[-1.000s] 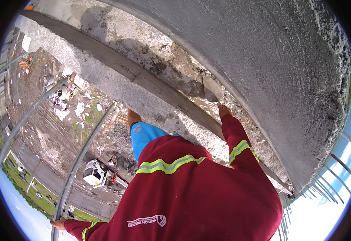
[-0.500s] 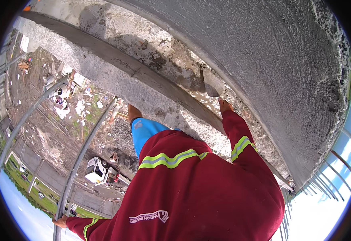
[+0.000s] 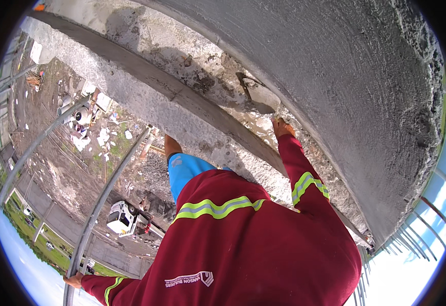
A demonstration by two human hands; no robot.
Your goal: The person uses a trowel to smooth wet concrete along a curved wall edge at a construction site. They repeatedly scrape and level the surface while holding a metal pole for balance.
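Note:
My right hand (image 3: 283, 127) is closed around the handle end of a trowel, most of the grip hidden by my fingers. The grey trowel (image 3: 264, 100) has its blade down in the channel, close against the lower edge of the wall; a dark shape, perhaps its shadow, lies beside it. Wet-looking mortar residue (image 3: 218, 76) covers the channel floor around it. At the lower left, my left hand (image 3: 73, 280) is wrapped around a slanting grey metal pipe (image 3: 98, 204). Both my arms are in dark red sleeves with reflective bands.
A smooth grey plastered wall (image 3: 345, 92) curves along the right. A raised concrete curb (image 3: 182, 101) borders the channel. Beyond the ledge the ground drops far below, with a white truck (image 3: 121, 218) and scattered debris. Rebar ends (image 3: 429, 224) stick out at the right.
My right hand and the trowel have moved slightly up and left along the channel, and the blade has turned to show more of its face. My left hand still grips the pipe.

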